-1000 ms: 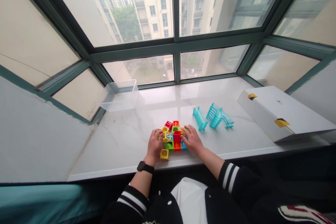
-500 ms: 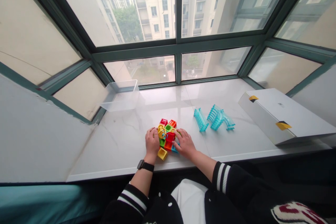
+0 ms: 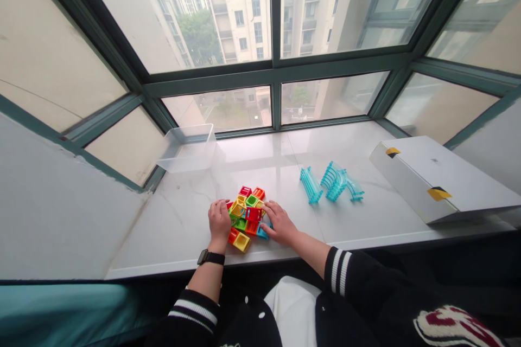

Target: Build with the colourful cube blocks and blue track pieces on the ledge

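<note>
The toy blocks [image 3: 249, 213] are heaped on the white windowsill [image 3: 183, 227], near its front edge, between 2 hands. The left hand [image 3: 220, 222] is laid along the left side of the heap, its fingers close together and bent; its palm is hidden, so whether a block is gripped cannot be told. The right hand [image 3: 281, 224] is held half open at the other side, fingers spread, tips against the outer blocks, with nothing seen to be lifted. The heap seems to be cupped from 2 sides so that loose blocks are kept together. It looks a bit longer from the window side to the front edge. Single blocks are turned many ways: the hollow of the near yellow block [image 3: 241, 242] is faced up. The clear blue track pieces [image 3: 311, 185] are placed well apart.
</note>
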Demonstrator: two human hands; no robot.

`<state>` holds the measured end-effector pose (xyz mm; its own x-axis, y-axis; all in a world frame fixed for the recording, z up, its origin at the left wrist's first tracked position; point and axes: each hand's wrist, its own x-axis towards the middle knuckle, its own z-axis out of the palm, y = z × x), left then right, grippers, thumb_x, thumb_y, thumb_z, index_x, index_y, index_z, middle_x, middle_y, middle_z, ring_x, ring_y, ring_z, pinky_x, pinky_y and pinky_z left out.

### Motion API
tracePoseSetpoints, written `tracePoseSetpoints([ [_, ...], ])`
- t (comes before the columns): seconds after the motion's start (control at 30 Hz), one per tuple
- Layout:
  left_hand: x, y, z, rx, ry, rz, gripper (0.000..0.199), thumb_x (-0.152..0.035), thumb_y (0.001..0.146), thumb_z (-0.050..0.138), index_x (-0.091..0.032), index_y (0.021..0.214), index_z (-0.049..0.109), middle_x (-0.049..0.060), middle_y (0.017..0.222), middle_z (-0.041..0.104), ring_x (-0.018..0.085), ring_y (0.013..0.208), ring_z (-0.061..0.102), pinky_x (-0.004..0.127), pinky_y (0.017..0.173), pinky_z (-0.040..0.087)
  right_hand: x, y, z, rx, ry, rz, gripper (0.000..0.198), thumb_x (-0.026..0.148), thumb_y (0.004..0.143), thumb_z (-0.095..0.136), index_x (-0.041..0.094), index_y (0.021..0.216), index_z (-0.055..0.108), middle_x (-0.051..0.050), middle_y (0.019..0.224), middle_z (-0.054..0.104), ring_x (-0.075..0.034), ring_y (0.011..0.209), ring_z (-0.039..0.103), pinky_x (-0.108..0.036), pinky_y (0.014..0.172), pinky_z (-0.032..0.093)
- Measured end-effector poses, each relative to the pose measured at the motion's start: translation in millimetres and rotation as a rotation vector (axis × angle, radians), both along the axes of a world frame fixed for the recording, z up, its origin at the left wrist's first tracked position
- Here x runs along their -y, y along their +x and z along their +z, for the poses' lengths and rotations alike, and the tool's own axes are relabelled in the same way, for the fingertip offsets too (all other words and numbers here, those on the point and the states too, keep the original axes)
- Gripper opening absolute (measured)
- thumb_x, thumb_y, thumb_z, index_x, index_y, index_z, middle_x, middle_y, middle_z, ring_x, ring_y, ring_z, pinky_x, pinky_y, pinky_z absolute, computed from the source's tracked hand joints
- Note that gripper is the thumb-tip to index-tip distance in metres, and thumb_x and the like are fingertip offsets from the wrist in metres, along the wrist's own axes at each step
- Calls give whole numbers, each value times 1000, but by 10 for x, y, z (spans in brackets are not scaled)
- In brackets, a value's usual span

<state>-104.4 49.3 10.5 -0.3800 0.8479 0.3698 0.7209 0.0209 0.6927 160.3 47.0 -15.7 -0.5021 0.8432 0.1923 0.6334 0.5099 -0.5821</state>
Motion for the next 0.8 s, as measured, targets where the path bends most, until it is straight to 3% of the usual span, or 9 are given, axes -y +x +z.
tracePoseSetpoints([
  [0.2, 279, -100, 117, -53, 159, 12, 37, -40, 108, 35, -23, 119, 65, 12, 123, 70, 30, 122, 62, 53, 115, 45, -5, 221, 289, -25, 43, 15, 63, 45, 98, 65, 23, 156, 52, -16, 163, 49, -35, 154, 41, -57, 126, 39],
  [0.37, 792, 199, 271, -93, 197, -204, 29, -39, 102, 49, -28, 126, 61, 11, 124, 68, 31, 121, 63, 54, 112, 50, -15, 926, 798, -255, 199, -163, 42, 38, 104, 54, 27, 144, 62, -12, 141, 67, -31, 136, 59, -54, 119, 48],
  [0.47, 990, 556, 359, -53, 120, -368, 26, -40, 100, 53, -31, 123, 62, 11, 119, 69, 32, 119, 65, 53, 107, 54, 12, 1421, 962, -375, 258, -338, 35, 39, 104, 53, 28, 135, 66, -11, 129, 71, -31, 126, 65, -55, 114, 52],
  [0.57, 882, 1024, 415, 91, 22, -546, 25, -40, 101, 54, -30, 120, 65, 11, 119, 69, 30, 116, 67, 48, 104, 56, 22, 1721, 865, -469, 182, -437, 36, 43, 105, 54, 26, 136, 62, -12, 132, 70, -29, 124, 67, -52, 110, 56],
  [0.67, 449, 1573, 392, 372, -153, -656, 38, -45, 99, 59, -26, 133, 59, 13, 131, 66, 27, 120, 66, 44, 106, 55, -27, 1737, 559, -470, 13, -460, 54, 51, 101, 58, 25, 148, 52, -16, 149, 59, -31, 136, 61, -54, 115, 52],
  [0.8, -281, 2273, 246, 827, -497, -510, 61, -52, 97, 64, -21, 147, 48, 20, 148, 59, 30, 140, 57, 45, 119, 43, -216, 1510, 138, -448, -110, -638, 75, 60, 97, 56, 21, 158, 40, -21, 163, 45, -36, 151, 45, -60, 123, 40],
])
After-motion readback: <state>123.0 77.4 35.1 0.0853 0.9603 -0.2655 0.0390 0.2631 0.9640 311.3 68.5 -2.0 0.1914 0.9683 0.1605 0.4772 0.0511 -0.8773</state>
